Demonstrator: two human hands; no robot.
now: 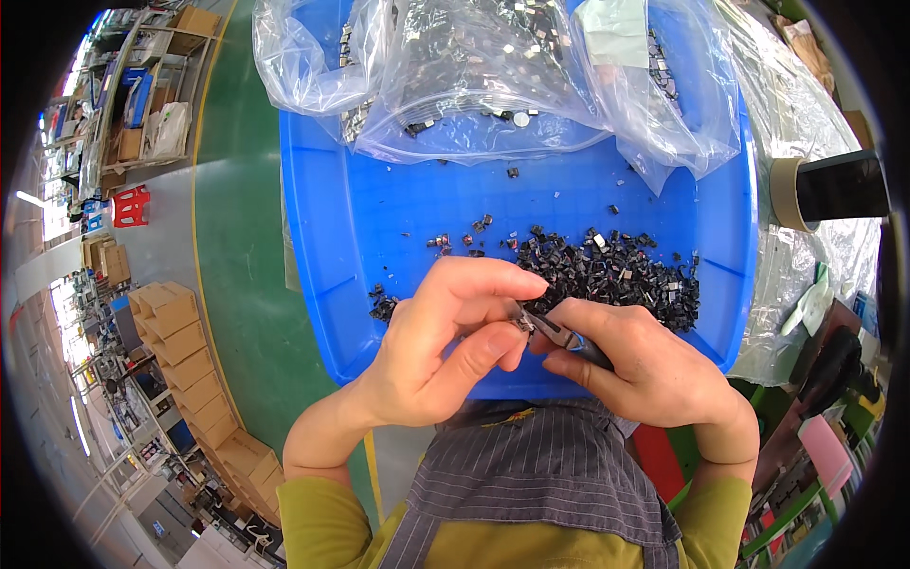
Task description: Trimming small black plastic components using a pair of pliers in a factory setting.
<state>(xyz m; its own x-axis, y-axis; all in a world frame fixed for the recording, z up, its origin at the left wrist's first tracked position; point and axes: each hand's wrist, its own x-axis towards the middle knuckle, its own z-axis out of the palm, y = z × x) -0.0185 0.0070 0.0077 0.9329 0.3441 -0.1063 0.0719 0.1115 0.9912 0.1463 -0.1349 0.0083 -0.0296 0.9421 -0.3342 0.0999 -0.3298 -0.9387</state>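
My left hand (436, 346) is closed, pinching a small metallic part (522, 323) between thumb and fingers. In my right hand (645, 360) is a pair of small pliers or cutters (569, 339) with dark grips, the jaws meeting the small part; which kind of tool, I cannot tell. Both hands are over the near side of a blue plastic tray (318, 256). Just beyond them a heap of small black pieces (607, 275) lies in the tray, with a few loose ones to the left. My fingers hide some of the part.
Clear plastic bags (483, 85) filled with small parts lie across the tray's far end. A roll of brown tape (789, 194) stands right of the tray beside a black object (844, 185). Stacked cardboard boxes (180, 341) and a red stool (131, 206) are off to the left.
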